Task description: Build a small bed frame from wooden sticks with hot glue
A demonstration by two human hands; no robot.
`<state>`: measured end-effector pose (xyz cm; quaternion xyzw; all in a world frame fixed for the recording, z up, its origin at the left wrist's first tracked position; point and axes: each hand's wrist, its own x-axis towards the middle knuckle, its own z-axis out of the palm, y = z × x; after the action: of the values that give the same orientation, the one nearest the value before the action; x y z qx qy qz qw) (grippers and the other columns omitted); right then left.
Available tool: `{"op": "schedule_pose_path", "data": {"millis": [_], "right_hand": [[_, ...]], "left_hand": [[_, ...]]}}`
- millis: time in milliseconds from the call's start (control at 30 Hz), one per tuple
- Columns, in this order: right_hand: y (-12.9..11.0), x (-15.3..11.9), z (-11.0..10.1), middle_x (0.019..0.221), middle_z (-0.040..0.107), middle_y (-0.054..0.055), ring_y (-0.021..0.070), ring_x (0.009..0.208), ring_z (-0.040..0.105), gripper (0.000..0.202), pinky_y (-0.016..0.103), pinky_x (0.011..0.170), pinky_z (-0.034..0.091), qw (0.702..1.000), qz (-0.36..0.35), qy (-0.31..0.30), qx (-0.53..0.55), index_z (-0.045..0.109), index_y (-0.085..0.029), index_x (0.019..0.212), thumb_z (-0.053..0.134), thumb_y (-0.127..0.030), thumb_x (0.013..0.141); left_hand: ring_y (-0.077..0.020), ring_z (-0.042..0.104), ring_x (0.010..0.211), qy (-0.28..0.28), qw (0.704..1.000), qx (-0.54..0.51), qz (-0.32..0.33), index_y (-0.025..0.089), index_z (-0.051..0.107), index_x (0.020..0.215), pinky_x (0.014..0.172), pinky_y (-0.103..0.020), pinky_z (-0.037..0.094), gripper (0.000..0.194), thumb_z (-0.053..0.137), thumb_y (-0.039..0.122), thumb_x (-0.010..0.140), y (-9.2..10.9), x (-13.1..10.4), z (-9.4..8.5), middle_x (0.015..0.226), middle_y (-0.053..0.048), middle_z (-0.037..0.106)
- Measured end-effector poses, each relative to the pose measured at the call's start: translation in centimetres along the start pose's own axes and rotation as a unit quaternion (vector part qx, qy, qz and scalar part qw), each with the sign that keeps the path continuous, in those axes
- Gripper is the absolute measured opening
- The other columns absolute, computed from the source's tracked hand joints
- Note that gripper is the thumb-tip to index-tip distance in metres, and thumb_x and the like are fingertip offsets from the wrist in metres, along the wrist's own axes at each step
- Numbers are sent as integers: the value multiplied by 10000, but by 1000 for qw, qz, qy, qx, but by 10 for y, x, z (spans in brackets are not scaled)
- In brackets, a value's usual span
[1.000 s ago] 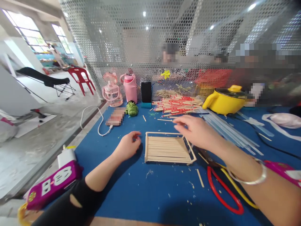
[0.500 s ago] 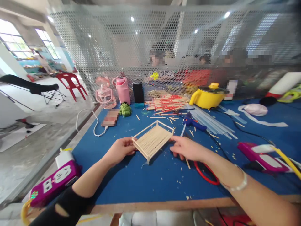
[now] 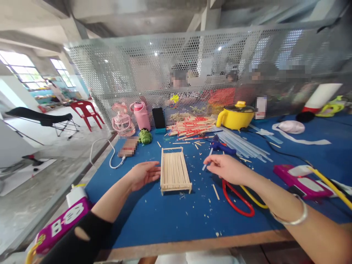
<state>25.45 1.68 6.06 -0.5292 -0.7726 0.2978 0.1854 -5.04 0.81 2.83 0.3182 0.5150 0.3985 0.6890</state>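
Observation:
A small bed-like frame of pale wooden sticks (image 3: 175, 170) rests on the blue tabletop, its slatted base facing up and short posts at its corners. My left hand (image 3: 145, 174) is beside its left edge, fingers stretched out and open; whether the fingertips touch it I cannot tell. To the right, apart from the frame, my right hand (image 3: 224, 168) hovers with loosely bent fingers, holding nothing I can see. Just beyond it lies a blue glue gun (image 3: 222, 145), with a translucent glue stick (image 3: 204, 167) reaching toward my fingertips.
Red and yellow loop handles (image 3: 238, 213) lie under my right forearm. Printed wooden sticks (image 3: 192, 126), clear glue sticks (image 3: 244, 145) and a yellow pot (image 3: 238, 118) stand farther back. Green yarn (image 3: 145, 136) and a phone (image 3: 128, 147) are back left. Purple power strips (image 3: 302, 181) flank the work.
The stick frame has been set down and turned, its short side now facing me. Both hands have let go; my right hand has moved right, away from it. The view has tilted up.

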Motion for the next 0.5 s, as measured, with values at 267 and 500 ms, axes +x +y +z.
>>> {"op": "schedule_pose_path", "data": {"millis": [267,500], "right_hand": [[31,-14,-23,608,617,-16,130,545,555,197,228,526,380,990,56,12,-126,613,-200,789,457,-317,815],[66,30,-48,1125,601,156,259,1051,550,366,322,875,386,940,90,128,-302,581,-140,1120,568,-259,774]], "left_hand": [[-218,679,872,-149,988,-32,-38,86,606,1058,798,-313,530,301,634,158,767,-12,27,12,995,-151,697],[-265,662,940,-173,983,-43,-34,84,579,1104,855,-372,514,347,641,195,782,-16,21,10,1067,-177,673]]}}
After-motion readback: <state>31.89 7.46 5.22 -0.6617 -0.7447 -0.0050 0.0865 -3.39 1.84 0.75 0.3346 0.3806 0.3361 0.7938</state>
